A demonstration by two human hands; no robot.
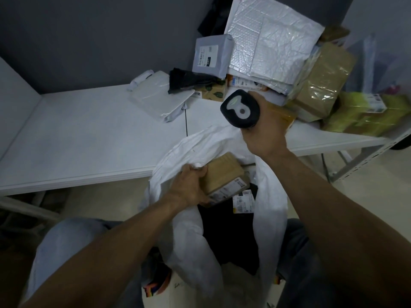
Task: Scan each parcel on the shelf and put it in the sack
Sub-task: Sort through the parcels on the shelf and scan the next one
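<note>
Left hand (189,185) with box (224,176) over sack (271,196)

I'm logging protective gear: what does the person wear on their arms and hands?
Nothing visible. The left hand and right hand are bare: no gloves, and no ring, watch or wristband shows. The left forearm and right forearm are uncovered up to the frame's edge; no sleeve is in view.

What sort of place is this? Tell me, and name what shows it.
Probably a parcel sorting or dispatch room: mailers and taped boxes piled on a white shelf, a handheld scanner in the right hand, and a white sack over which the left hand holds a brown box.
</note>
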